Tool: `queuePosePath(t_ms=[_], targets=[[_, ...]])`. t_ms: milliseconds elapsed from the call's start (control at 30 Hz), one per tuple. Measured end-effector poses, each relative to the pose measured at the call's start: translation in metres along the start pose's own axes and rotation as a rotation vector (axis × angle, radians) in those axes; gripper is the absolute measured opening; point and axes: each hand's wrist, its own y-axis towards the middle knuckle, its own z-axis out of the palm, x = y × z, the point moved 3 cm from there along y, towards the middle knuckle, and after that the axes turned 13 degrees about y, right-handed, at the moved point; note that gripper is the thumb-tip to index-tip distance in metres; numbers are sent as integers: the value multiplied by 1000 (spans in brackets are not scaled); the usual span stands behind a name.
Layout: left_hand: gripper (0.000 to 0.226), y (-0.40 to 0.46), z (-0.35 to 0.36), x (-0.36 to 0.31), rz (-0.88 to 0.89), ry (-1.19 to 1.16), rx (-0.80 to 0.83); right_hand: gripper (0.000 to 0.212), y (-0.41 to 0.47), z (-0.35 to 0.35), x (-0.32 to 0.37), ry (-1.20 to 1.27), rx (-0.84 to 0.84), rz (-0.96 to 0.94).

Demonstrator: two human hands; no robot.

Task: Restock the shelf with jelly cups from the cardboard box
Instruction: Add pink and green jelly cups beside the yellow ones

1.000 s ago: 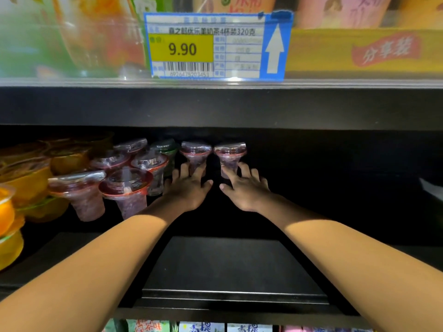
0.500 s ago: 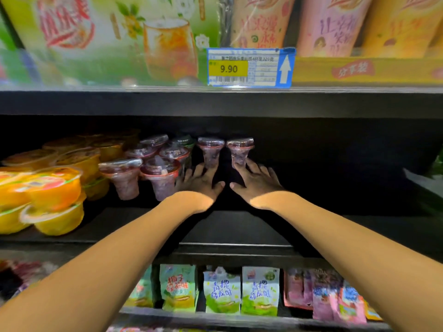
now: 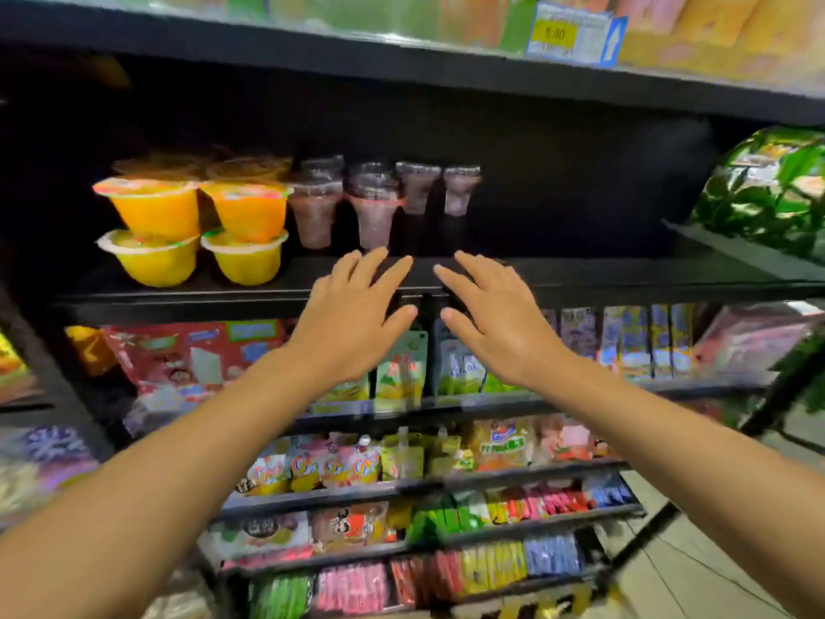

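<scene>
Both hands empty, palms down, fingers straight and spread: left hand (image 3: pixel 352 321) and right hand (image 3: pixel 493 321) side by side with a narrow gap between, in front of the black metal shelf (image 3: pixel 625 279) edge. Neither touches anything that I can see. Dark purple jelly cups with clear plastic lids (image 3: pixel 375 207) stand upright on that shelf just beyond the fingertips, several in a cluster, the two rightmost further back. Left of them, touching-close: orange and yellow fruit jelly tubs (image 3: pixel 196 230), stacked two high. Right part of the shelf is dark; a green leafy-print bag (image 3: pixel 768 189) sits at far right. Yellow price tag (image 3: pixel 571 35) on the shelf above, blurred. Colourful snack pouches (image 3: pixel 402 377) on lower shelves. Cardboard box not in view.
</scene>
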Motion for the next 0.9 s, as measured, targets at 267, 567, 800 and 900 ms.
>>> queuePosePath(t_ms=[267,567,800,900], targets=[[70,-128,36,18,-2,13,180,62,-82,89,57,-89,103,73],[72,-194,139,6,-169,51,382,66,-136,182,40,-15,206,218],[70,-260,260,-25,-221,4,511,62,-202,294,-9,40,285,244],[72,-292,324,-31,-227,-20,571,60,-232,355,-33,111,244,289]])
